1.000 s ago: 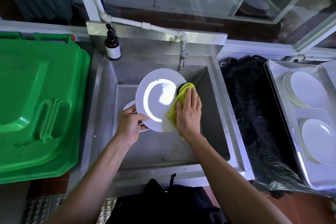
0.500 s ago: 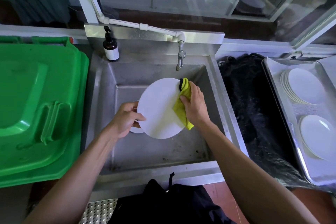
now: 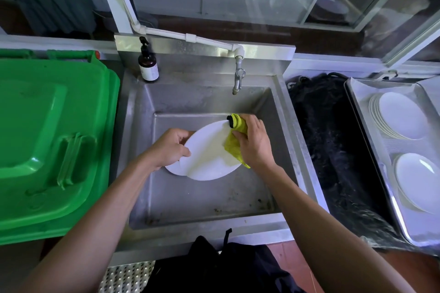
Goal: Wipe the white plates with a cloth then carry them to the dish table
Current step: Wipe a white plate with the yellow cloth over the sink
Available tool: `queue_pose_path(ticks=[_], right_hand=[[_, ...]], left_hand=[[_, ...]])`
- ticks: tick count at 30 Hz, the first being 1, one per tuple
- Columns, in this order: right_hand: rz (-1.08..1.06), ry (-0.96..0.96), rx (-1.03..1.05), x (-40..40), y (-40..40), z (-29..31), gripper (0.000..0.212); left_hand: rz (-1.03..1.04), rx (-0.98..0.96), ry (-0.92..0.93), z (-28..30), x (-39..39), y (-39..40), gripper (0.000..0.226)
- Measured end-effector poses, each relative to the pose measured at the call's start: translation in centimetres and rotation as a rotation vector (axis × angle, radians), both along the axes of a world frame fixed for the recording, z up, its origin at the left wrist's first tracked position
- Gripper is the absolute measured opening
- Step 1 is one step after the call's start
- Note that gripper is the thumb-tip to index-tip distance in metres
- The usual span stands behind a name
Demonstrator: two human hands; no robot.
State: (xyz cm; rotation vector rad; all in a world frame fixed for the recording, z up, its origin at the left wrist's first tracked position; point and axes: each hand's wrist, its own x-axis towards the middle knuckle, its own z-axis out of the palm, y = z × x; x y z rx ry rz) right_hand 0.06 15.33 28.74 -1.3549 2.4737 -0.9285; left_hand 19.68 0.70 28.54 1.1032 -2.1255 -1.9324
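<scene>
Over the steel sink I hold a white plate, tilted with its plain underside up. My left hand grips its left rim, fingers curled over the edge. My right hand grips a yellow-green cloth with a black corner and presses it on the plate's right edge. Another white plate peeks out below the held one, low in the sink. At the right, a metal tray carries a stack of white plates and a further plate.
A green bin lid lies left of the sink. A brown pump bottle stands on the sink's back ledge, and the tap hangs over the basin. A black bag-lined bin sits between sink and tray.
The plate was turned from face-up to underside-up and has tipped lower and flatter. My right hand with the cloth shifted to the plate's upper right edge; the left hand took a new hold.
</scene>
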Motion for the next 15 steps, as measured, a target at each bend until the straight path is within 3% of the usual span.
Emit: queue_pose_path(ticks=[4, 8, 10, 13, 15], right_hand=[[-0.06, 0.032, -0.125, 0.3, 0.4, -0.1, 0.022], [-0.106, 0.063, -0.185, 0.4, 0.7, 0.2, 0.029], [-0.14, 0.066, -0.227, 0.2, 1.0, 0.4, 0.034], [-0.154, 0.086, -0.271, 0.0, 1.3, 0.9, 0.037], [-0.159, 0.101, -0.281, 0.3, 1.3, 1.0, 0.039]], left_hand=[[0.091, -0.108, -0.008, -0.5, -1.0, 1.1, 0.075], [0.252, -0.06, 0.051, -1.7, -0.7, 2.3, 0.062], [0.365, 0.099, 0.075, -3.1, 0.5, 2.8, 0.057], [0.541, 0.503, 0.061, -4.8, 2.5, 3.3, 0.026], [0.547, 0.76, 0.103, -4.9, 2.6, 3.9, 0.034]])
